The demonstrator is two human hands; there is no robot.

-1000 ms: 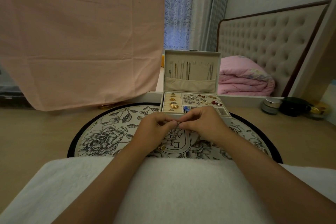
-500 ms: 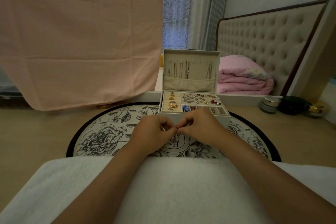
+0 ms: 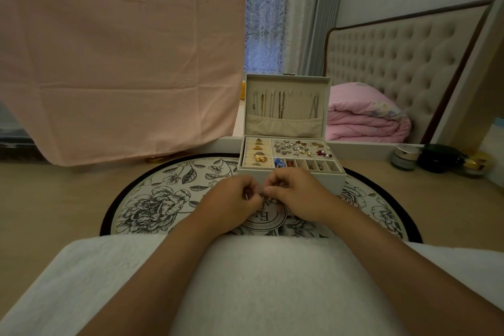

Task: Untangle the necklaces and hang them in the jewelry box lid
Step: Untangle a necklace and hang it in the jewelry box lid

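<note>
A cream jewelry box (image 3: 289, 174) stands open on a round floral mat (image 3: 152, 199). Its upright lid (image 3: 286, 82) has several necklaces (image 3: 281, 103) hanging above a fabric pocket. The tray below holds rings, earrings and small charms. Just in front of the box, my left hand (image 3: 231, 199) and my right hand (image 3: 297, 196) meet fingertip to fingertip. Both pinch a small silvery tangle of necklace chain (image 3: 263, 194) between them. Most of the chain is hidden by my fingers.
A white towel (image 3: 259, 281) covers my lap under both forearms. Small cosmetic jars (image 3: 406, 157) and a dark container (image 3: 439, 158) sit at the right on the wooden surface. A pink cloth (image 3: 117, 57) hangs at the left; a folded pink quilt (image 3: 365, 114) lies behind.
Both hands stay together on the chain, with small finger movements. They have dipped slightly lower and closer to the box front than one second ago.
</note>
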